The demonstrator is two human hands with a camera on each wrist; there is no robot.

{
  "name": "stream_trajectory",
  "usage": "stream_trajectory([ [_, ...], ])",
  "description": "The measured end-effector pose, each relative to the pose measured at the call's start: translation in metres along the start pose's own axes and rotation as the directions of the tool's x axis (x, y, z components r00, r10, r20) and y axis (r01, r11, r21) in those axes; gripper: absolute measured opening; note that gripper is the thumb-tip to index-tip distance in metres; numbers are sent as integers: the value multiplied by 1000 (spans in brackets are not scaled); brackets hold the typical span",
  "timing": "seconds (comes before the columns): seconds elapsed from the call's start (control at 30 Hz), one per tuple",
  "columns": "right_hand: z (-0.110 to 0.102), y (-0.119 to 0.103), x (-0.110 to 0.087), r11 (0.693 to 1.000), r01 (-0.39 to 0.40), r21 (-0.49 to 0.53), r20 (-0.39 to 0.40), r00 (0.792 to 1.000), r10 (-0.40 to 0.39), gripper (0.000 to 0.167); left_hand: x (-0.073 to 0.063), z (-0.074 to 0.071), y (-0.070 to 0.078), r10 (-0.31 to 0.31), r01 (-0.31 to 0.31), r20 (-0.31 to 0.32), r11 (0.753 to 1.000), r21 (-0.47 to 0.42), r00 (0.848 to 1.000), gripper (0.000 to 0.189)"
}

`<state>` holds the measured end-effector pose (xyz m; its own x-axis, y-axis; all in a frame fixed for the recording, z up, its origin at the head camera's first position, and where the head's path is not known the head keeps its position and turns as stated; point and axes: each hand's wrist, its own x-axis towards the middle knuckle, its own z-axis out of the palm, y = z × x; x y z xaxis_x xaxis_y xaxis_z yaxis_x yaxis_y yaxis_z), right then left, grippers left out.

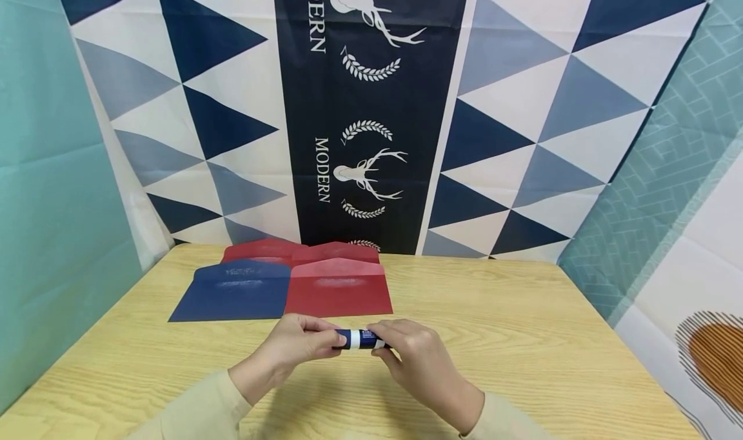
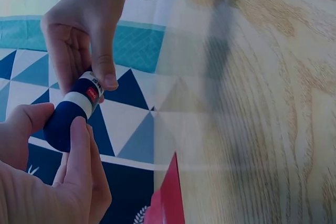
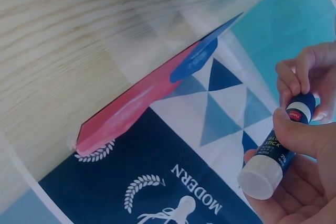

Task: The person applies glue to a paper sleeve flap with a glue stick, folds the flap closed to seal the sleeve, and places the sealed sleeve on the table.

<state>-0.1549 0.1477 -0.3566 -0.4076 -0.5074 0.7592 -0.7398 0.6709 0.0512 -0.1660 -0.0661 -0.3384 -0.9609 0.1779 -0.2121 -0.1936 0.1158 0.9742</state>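
Between both hands, above the front part of the table, is a dark blue and white glue stick [image 1: 366,339], held level. My left hand [image 1: 293,346] pinches its dark blue cap end between thumb and fingers. The right hand [image 1: 415,359] grips the body at the white base end, which shows in the right wrist view as a white knob [image 3: 261,177]. The cap [image 2: 65,129] is on the stick. Behind the hands lie a blue envelope [image 1: 232,298] and a red envelope [image 1: 339,295], flaps open, with whitish smears along their flaps.
More red envelopes [image 1: 261,251] lie behind the front pair, partly covered by them. The wooden table [image 1: 522,337] ends at a patterned cloth backdrop [image 1: 371,104]. Teal cloth [image 1: 64,169] hangs at the left side.
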Motion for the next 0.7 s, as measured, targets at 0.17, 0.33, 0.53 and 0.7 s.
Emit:
stream_trajectory([
  [0.17,0,0,1,999,-1,-41,-22,1000,0,40,1,-6,1,-48,48,-17,999,-6,999,24],
  [0.33,-1,5,-3,998,-19,-57,-42,999,17,43,0,-24,-4,6,-7,14,996,90,1000,26],
  [0.53,-3,12,-9,996,-45,-71,-26,999,43,45,2,-45,-11,188,-155,-33,884,441,982,24],
  [0.7,-8,14,-16,994,-47,-101,-4,999,47,46,4,-67,-20,272,-177,-41,725,666,961,19],
])
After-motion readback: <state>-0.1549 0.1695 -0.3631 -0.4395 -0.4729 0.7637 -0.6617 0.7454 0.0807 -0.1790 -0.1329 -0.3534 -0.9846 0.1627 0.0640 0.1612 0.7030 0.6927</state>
